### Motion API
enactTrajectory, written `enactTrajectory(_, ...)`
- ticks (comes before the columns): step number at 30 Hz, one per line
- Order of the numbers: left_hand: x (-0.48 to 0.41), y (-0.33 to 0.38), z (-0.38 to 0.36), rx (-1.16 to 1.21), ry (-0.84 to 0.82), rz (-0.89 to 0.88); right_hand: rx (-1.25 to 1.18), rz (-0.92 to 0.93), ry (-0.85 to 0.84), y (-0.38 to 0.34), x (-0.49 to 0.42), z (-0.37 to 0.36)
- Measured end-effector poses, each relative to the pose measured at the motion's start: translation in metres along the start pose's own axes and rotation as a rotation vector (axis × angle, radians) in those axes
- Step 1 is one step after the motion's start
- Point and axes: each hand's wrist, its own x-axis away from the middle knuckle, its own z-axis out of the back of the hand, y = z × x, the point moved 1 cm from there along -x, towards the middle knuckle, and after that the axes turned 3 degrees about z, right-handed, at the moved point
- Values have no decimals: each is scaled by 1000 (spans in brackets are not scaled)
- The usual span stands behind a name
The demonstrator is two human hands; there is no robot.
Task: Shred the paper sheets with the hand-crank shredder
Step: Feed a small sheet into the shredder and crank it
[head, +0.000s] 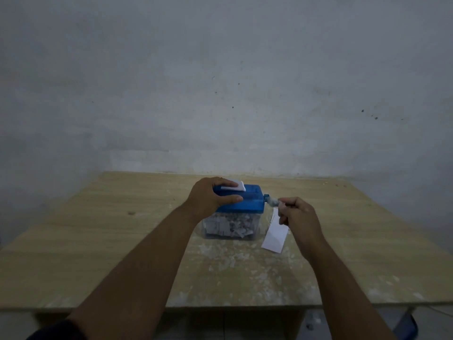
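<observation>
The small hand-crank shredder with a blue plastic top [241, 200] and clear bin of white scraps [230, 225] sits under the left hand [210, 197], which presses down on the lid, fingers spread beside a white paper sheet [234, 186] standing in the slot. The blurred grey crank handle [272, 201] juts sideways from the shredder toward the right hand [297, 215], the nearer one, whose fingers are pinched closed on it. A white paper strip [275, 238] lies just below that hand on the pale wooden table [98, 241].
</observation>
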Motion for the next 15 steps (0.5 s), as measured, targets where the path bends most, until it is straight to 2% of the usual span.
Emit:
enactTrajectory(4, 0, -1, 1, 52, -44, -25, 83, 61, -32, -18, -11, 1)
enactTrajectory(10, -3, -3, 1, 35, -52, -27, 154, 14, -139, -27, -35, 6)
enactTrajectory(15, -4, -5, 3, -16, -70, -31, 124, 20, -98, -29, -55, -2)
